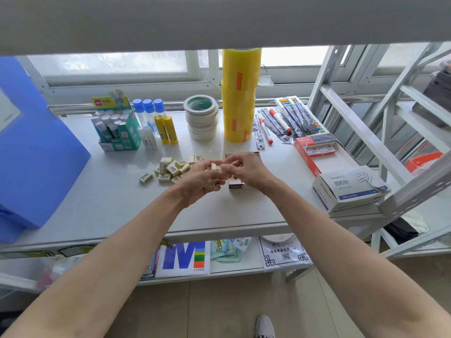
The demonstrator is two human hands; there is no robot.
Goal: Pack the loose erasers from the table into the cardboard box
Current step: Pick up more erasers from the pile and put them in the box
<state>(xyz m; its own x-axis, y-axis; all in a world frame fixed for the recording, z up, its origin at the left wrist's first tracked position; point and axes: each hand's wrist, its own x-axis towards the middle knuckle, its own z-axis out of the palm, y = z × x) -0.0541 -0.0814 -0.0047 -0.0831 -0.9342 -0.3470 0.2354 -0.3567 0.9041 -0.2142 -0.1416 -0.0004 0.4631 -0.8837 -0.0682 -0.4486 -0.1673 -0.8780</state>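
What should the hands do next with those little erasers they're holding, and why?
Probably the right hand should lower the eraser it is pinching into the cardboard box right beneath it. The left hand holds a small bunch of erasers, the two hands meet above the box, and more loose erasers wait on the table.

The white worktop (109, 206) carried loose erasers (168, 170), a small cardboard box (236, 184), glue sticks (168, 128), stacked tape rolls (201, 118) — and markers (266, 132), paper-clip boxes (349, 189), a blue folder (31, 152).
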